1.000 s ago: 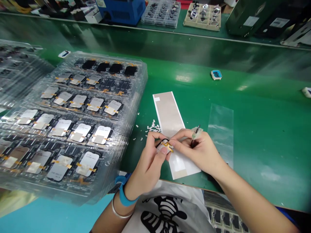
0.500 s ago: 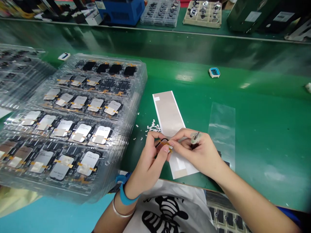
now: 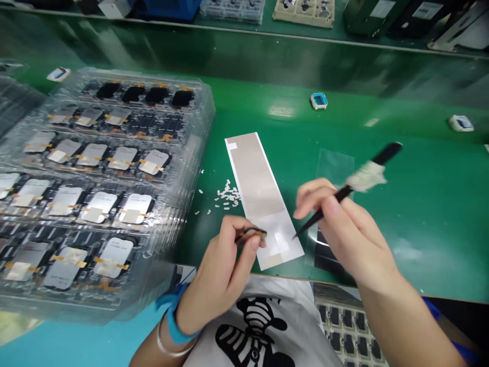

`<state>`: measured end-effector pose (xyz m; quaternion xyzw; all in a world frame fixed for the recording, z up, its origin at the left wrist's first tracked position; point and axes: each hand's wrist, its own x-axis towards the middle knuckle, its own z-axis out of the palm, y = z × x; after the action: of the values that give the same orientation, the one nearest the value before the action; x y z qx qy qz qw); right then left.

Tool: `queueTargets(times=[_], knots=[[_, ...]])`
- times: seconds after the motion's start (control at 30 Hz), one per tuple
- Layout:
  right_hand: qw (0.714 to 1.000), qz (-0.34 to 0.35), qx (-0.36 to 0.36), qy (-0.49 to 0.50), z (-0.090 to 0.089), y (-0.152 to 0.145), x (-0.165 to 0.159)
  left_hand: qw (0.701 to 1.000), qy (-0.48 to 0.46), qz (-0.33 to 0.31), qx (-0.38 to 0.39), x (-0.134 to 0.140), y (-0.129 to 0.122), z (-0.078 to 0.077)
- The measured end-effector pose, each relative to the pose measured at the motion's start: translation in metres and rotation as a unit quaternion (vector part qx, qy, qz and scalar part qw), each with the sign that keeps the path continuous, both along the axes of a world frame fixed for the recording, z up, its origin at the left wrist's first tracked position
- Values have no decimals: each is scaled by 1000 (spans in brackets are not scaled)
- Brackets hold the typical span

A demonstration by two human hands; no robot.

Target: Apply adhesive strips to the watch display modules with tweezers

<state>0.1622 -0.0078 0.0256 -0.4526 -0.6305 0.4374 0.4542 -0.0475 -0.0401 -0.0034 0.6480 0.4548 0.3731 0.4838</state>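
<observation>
Between the thumb and fingers of my left hand (image 3: 225, 260) is a small display module (image 3: 252, 232), tilted nearly edge-on, with an orange flex strip showing. My right hand (image 3: 347, 224) grips black tweezers (image 3: 346, 191) wrapped in whitish tape near their back end. The tweezers' tip points down at the right edge of a long sticker sheet (image 3: 262, 178), grey-beige with white borders; whether it touches the sheet I cannot tell. Small white scraps (image 3: 228, 195) lie scattered to the left of the sheet. A clear plastic bag (image 3: 334, 163) lies partly behind my right hand.
Stacked clear trays (image 3: 191, 168) holding many display modules fill the left side. Watch-like cases (image 3: 319, 101) lie farther back on the green bench (image 3: 420, 204). A shelf behind carries a parts tray (image 3: 303, 12) and boxes. Below the bench edge is another parts tray (image 3: 347, 331).
My right hand has moved off the display module to the right, and the tweezers now extend forward from its fingers. My left hand keeps the module, now turned more edge-on. The view has shifted.
</observation>
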Motion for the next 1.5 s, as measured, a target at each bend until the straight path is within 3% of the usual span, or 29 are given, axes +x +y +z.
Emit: queueTargets(times=[0.07, 0.2, 0.3, 0.43, 0.57, 0.63, 0.73, 0.87, 1.0, 1.13, 1.27, 1.5], knots=[[999, -27, 9, -32, -6, -22, 9, 993, 90, -56, 50, -4, -12, 10], [997, -56, -31, -33, -29, -61, 12, 952, 222, -140, 157, -7, -29, 20], [996, -85, -32, -24, -40, -73, 8, 917, 294, -153, 222, -7, -34, 18], [993, -102, -17, -58, -40, -74, 4, 878, 335, -172, 297, -7, -37, 12], [991, -126, -33, -44, -36, -72, -1, 866, 344, -170, 320, -7, -41, 13], [990, -127, -60, 31, -35, -71, -1, 885, 325, -164, 291, -6, -38, 15], [970, -149, -88, 172, -32, -66, 0, 936, 259, -145, 188, -3, -25, 18], [927, -259, -42, 267, -24, -55, -9, 997, 67, -48, -1, 8, 0, 15], [917, -299, 61, 258, -20, -44, -36, 979, -156, 13, -131, 25, 12, 6], [925, -271, 93, 251, -27, -39, -53, 949, -272, 16, -159, 35, 10, -7], [927, -273, 100, 236, -35, -39, -55, 942, -299, 8, -154, 36, 7, -14], [923, -291, 133, 213, -36, -40, -58, 939, -300, 2, -170, 36, 10, -12]])
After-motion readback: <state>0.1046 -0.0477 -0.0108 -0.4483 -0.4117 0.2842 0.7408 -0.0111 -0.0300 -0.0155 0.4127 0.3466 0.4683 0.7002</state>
